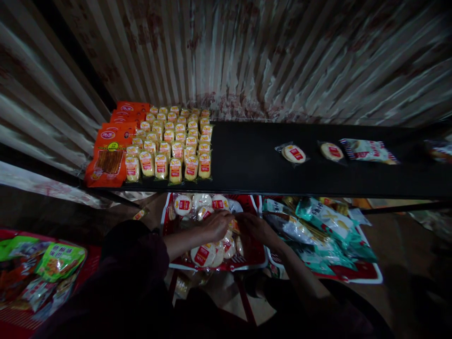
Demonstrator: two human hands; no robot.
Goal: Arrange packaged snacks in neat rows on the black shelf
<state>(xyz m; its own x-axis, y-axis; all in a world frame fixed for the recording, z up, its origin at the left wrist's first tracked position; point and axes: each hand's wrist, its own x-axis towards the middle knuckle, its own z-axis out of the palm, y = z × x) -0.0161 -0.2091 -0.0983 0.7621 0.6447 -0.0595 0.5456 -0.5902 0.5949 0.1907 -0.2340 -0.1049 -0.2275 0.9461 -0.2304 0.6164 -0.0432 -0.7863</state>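
My left hand (216, 227) and my right hand (254, 229) meet over a red basket (259, 256) with a white rim. Both have their fingers closed around a small yellow wrapped cake (233, 226), which they partly hide. Round white crackers in clear wrappers (204, 255) with red labels lie heaped in the basket below. Above the basket, a black shelf (243, 160) carries tight rows of upright wrapped yellow cakes (175, 170) on its left part.
Orange snack bags (108, 155) line the shelf's left end. Farther right lie two wrapped crackers (294, 153) and a white-and-blue packet (369, 150). A basket of teal bags (328, 221) stands right; a red basket with a green bag (58, 261) stands left. Pleated curtain (226, 56) hangs behind.
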